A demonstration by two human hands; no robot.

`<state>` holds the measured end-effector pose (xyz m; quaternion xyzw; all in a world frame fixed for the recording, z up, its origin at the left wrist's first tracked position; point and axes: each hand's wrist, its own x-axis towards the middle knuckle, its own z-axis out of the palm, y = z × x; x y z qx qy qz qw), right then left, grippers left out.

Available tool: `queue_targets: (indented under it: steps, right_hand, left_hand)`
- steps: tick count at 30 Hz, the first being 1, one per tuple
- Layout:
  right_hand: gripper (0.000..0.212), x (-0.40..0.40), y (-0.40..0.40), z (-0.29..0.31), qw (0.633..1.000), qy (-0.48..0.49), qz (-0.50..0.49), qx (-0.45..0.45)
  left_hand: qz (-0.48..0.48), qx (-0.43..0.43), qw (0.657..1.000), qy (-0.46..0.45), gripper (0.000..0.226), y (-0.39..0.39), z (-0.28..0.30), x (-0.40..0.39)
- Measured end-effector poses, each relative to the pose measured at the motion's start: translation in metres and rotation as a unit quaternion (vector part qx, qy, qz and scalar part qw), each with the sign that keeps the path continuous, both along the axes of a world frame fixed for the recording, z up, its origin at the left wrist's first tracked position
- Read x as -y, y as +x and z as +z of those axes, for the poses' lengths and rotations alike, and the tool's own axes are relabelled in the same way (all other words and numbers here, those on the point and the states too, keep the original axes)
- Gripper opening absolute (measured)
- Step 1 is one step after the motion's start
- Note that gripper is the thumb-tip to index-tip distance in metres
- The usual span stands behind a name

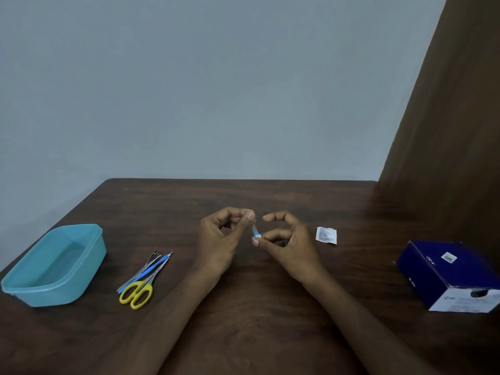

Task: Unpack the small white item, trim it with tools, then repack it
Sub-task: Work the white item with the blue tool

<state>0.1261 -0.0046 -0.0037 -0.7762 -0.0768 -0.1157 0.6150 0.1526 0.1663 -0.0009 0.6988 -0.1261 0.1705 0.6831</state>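
I had the item (256, 231) pinched above the table (243, 307), left hand (220, 239) on its upper end, right hand (286, 239) on the blue-banded lower end. It looked light, thin and flimsy; end grips seemed safest.

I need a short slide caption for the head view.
Both hands, left hand and right hand, pinch a small white item with blue band above the dark wooden table.
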Motion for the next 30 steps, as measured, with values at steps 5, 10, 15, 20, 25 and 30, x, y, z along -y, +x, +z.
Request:
queue_targets:
  steps: [5, 10, 15, 20, 25, 30]
  right_hand:
    - [0.042, -0.001, -0.002, 0.001, 1.0, -0.01, 0.014, -0.006]
    - [0.043, -0.003, -0.002, 0.0, 1.0, -0.005, 0.004, 0.006]
    - [0.043, -0.004, -0.005, 0.001, 0.999, 0.011, 0.03, -0.025]
    - [0.053, -0.004, -0.013, 0.014, 0.986, 0.118, 0.097, -0.07]
    - [0.061, -0.002, -0.017, 0.019, 0.962, 0.167, 0.166, -0.138]
    - [0.05, 0.004, -0.018, 0.021, 0.939, 0.183, 0.227, -0.182]
  left_hand:
    - [0.03, -0.001, 0.999, -0.038, 0.003, 0.004, 0.003, -0.005]
    - [-0.004, 0.013, 1.0, 0.01, 0.006, -0.001, 0.002, 0.0]
    - [0.013, 0.008, 0.999, -0.03, 0.003, 0.0, 0.007, -0.004]
    - [-0.062, -0.095, 0.99, -0.085, 0.008, -0.01, 0.016, -0.001]
    - [-0.14, -0.132, 0.973, -0.13, 0.012, -0.014, 0.02, -0.001]
    - [-0.22, -0.134, 0.958, -0.13, 0.014, -0.016, 0.02, -0.003]
